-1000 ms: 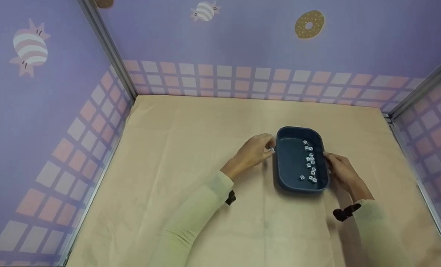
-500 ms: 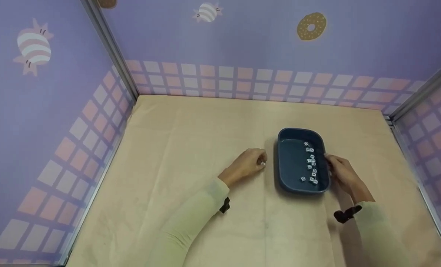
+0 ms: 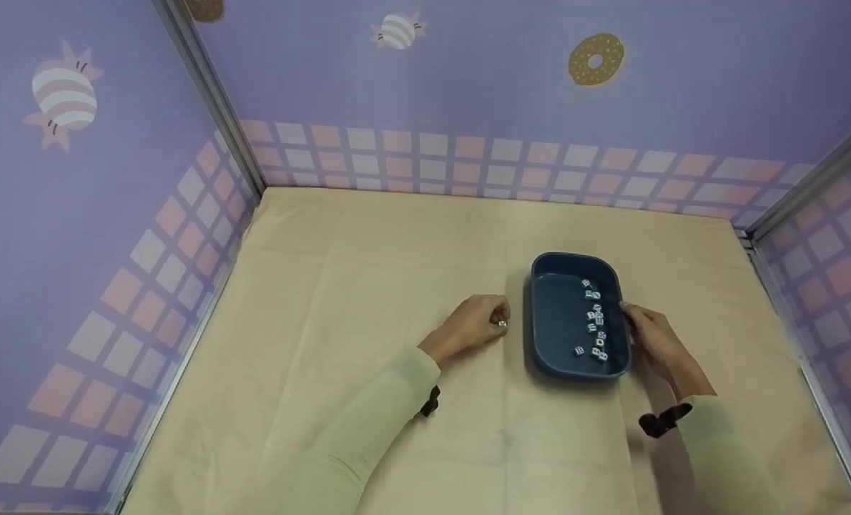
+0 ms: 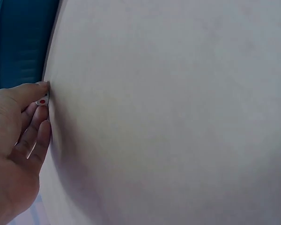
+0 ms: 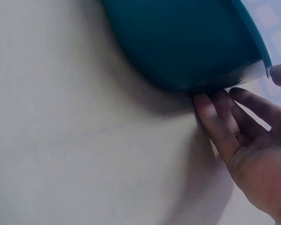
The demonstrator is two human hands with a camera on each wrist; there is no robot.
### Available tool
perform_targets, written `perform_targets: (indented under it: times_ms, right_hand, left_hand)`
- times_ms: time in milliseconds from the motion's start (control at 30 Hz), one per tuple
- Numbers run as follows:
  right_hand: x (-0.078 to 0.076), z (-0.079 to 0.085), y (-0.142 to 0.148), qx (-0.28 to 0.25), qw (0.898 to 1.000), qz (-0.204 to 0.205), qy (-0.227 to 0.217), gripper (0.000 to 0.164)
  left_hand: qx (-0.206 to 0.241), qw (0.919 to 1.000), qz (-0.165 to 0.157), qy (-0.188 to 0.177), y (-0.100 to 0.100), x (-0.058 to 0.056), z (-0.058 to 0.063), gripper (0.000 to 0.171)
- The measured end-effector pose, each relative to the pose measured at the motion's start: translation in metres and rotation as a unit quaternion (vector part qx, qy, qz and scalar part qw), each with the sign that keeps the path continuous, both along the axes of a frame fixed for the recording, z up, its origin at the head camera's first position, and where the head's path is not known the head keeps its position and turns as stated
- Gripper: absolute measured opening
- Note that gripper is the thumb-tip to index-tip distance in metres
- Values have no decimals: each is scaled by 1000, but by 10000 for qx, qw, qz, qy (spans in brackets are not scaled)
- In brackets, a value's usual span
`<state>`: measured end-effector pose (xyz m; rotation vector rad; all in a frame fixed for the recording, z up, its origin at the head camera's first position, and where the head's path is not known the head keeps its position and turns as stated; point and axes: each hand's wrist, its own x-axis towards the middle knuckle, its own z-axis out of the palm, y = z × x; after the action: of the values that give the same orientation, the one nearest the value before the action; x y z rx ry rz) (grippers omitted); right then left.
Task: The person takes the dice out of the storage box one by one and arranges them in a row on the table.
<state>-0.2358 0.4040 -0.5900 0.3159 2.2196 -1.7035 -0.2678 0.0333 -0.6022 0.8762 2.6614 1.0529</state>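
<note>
My left hand [image 3: 467,323] is low over the cloth, left of a dark blue rectangular dish [image 3: 558,325]. Between its thumb and fingers it pinches a small white die [image 4: 42,101], whose red dot faces the left wrist camera. My right hand [image 3: 660,342] grips the dish by its right side. In the right wrist view the thumb lies at the rim and the other fingers reach the lower edge of the dish wall [image 5: 187,42]. Several white dice [image 3: 599,320] lie inside, mostly along the dish's right half.
A beige cloth [image 3: 368,286] with creases covers the table. Purple panels [image 3: 468,79] with printed sweets and checks stand at the back and both sides, joined by grey metal posts [image 3: 207,93]. Dark bands [image 3: 665,420] sit on both wrists.
My left hand has drawn back from the dish's left wall, toward me and slightly left, with the die still pinched. The right hand keeps its grip on the dish.
</note>
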Motion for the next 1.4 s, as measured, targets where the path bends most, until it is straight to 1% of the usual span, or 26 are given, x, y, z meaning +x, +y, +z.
perform_targets:
  times_ms: [200,300,467,600,700,800,900,1033,1167,1267,1367,1400]
  right_hand:
    - [2,-2,-1,-24,10000,20,38,80]
    - [3,-3,0,-58,10000,34,9,81]
    - [3,-5,3,-18,10000,27,-75,82]
    - [3,-5,4,58,9999,-7,-126,77]
    - [6,2,1,91,9999,-53,-109,71]
    - [9,14,-4,50,9999,-69,-87,65]
    - [12,27,-8,-21,10000,-32,-85,63]
    - [15,31,-12,-48,10000,-21,-74,64]
    - [13,27,-9,75,9999,-83,-74,65]
    - [9,13,-3,233,9997,-118,-10,67]
    - [9,11,-4,187,9997,-138,16,66]
    - [10,13,-5,132,9998,-142,24,66]
  left_hand:
    - [252,9993,181,-188,-3,2,-5,10]
    - [345,9988,204,-273,-3,2,-5,12]
    - [204,9992,210,-283,0,3,-4,13]
    - [14,9994,232,-268,1,2,-2,13]
    - [-23,9994,232,-270,1,1,-2,14]
    - [-19,9991,260,-338,1,0,-2,16]
    - [15,9986,322,-415,0,0,-2,16]
    - [56,9983,345,-474,-1,1,-3,16]
    - [79,9982,368,-458,1,2,-3,16]
    - [106,9981,400,-451,1,2,-2,17]
    - [116,9980,416,-457,1,4,-2,18]
    - [116,9981,415,-450,1,4,-2,18]
